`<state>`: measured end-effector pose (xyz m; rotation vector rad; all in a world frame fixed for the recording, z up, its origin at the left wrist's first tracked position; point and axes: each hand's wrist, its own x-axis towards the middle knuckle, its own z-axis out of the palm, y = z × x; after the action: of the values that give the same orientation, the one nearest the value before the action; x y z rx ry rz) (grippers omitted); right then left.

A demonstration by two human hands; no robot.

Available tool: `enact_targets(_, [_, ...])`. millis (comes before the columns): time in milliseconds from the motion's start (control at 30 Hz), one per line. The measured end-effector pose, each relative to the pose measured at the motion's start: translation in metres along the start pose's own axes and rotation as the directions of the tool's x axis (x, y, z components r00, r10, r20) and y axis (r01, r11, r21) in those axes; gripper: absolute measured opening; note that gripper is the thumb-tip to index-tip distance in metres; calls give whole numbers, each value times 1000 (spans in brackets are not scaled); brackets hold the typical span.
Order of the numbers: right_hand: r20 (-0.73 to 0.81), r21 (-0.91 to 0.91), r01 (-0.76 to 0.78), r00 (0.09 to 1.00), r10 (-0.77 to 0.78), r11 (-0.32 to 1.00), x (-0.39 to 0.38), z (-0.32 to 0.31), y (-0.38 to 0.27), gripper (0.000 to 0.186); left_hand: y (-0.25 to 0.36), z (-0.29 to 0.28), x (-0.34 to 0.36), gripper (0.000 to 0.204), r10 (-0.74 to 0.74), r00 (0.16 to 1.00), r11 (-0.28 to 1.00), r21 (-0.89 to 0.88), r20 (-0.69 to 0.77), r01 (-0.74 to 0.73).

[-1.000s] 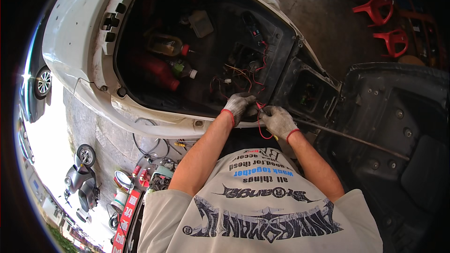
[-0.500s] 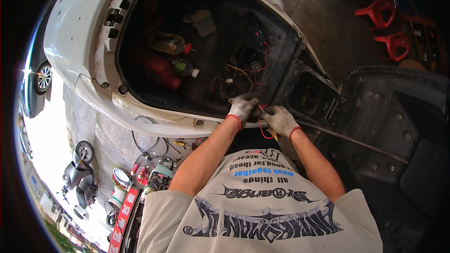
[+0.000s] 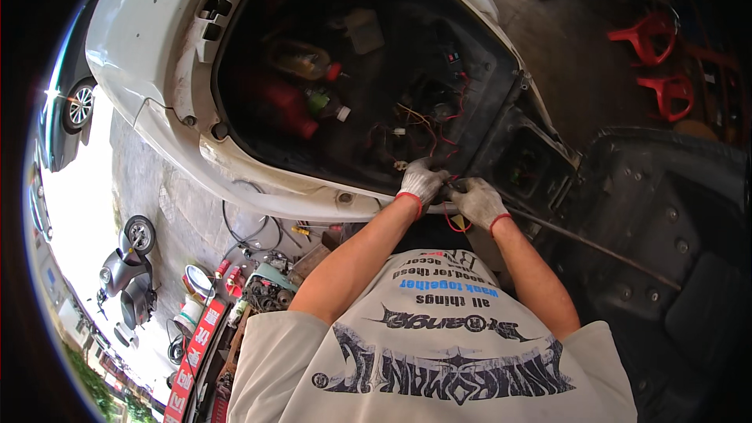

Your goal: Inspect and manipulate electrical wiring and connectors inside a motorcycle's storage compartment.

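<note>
My left hand (image 3: 423,182), in a pale work glove with a red cuff, is closed in a pinch at the near rim of a scooter's open storage compartment (image 3: 258,158). Right beside it, my right hand (image 3: 479,202) is closed too, wearing a matching soiled glove. A thin red wire (image 3: 457,227) runs between the fingertips and loops down under my right hand. The exact point of grip is partly hidden by the fingers. Just beyond the hands, loose red, yellow and dark wires (image 3: 423,121) with a small white connector (image 3: 399,131) lie in the dark compartment.
Inside the compartment rest a bottle of yellowish liquid (image 3: 301,61), a red container (image 3: 286,102) and a green-labelled bottle (image 3: 323,102). The raised black seat (image 3: 666,243) and a thin rod (image 3: 595,244) are at right. Red chairs (image 3: 650,37) stand beyond; tools and parts (image 3: 270,290) lie left.
The whole view has shifted, so the scooter sits farther right and slightly higher. My hands have come a little closer together, still at the red wire.
</note>
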<state>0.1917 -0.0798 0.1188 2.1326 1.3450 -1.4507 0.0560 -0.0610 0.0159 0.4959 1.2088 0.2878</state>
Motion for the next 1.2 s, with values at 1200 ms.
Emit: enact_targets(1200, [40,-215,224,975,-220,951,169,25,-45,39,-18,-6,31,29,107,994,984,146,-38,-100])
